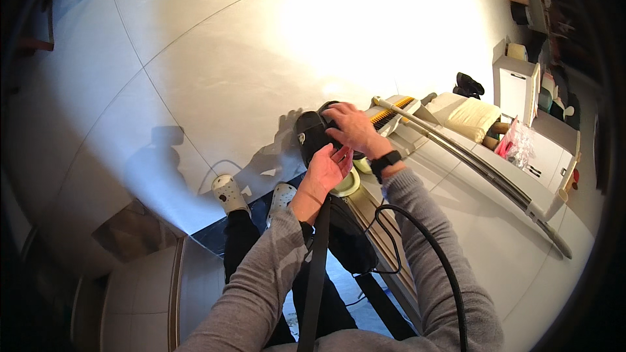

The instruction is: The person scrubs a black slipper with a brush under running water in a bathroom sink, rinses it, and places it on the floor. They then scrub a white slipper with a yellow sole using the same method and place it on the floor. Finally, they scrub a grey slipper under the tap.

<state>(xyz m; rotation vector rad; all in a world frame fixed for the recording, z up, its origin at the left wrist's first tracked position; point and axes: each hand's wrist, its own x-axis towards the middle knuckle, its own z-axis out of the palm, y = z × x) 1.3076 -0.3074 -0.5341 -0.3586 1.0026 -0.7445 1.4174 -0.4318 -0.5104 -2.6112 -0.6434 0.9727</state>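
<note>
A pair of black shoes or slippers (309,137) lies beyond my hands, at the end of a narrow ledge; the nearer one bears a small light emblem. My right hand (356,129), slightly blurred and with a black watch on its wrist, reaches over the farther one; its grip is unclear. Close below it, my left hand (326,171) is palm up with its fingers apart and slightly curled, holding nothing visible. Under my hands is a pale green round container (347,185). A black bag (349,239) with a strap and a thick black cord hangs in front of me.
A mop or broom with a metal pole (455,149) and yellow-and-black bristles leans at the right. Beyond it are a cream cloth bundle (472,118), a clear plastic bag (516,149), a white cabinet (516,88) and black shoes (468,85). My feet wear pale clogs (230,193).
</note>
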